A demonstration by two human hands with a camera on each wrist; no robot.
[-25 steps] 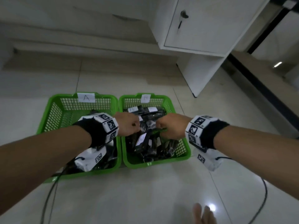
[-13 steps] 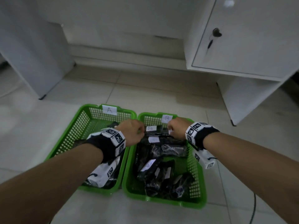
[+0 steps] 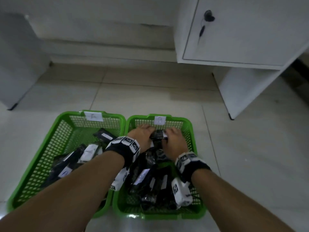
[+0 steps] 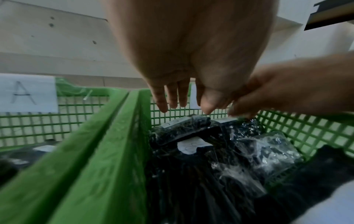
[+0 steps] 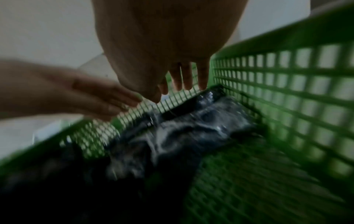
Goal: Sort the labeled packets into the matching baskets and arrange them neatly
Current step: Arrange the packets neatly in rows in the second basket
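Observation:
Two green baskets stand side by side on the floor: basket A (image 3: 70, 113) on the left with its label (image 3: 93, 116), basket B (image 3: 158, 216) on the right with its label (image 3: 160, 120). Each holds several black packets with white labels. Both my hands are at the far end of basket B. A black packet (image 3: 158, 135) lies there between my left hand (image 3: 145, 133) and right hand (image 3: 172, 136). In the left wrist view my left hand (image 4: 182, 104) hangs with straight fingers just above this packet (image 4: 182, 128). The blurred right wrist view shows my right hand (image 5: 178, 89) the same way.
A white cabinet (image 3: 242, 30) with a key in its door stands at the back right, its side panel (image 3: 237, 91) reaching the tiled floor. A grey cabinet (image 3: 16, 56) stands at the back left. Bare floor tiles surround the baskets.
Both hands have moved from the middle of basket B to its far wall with the packet. Their fingers, curled before, are now straight over it.

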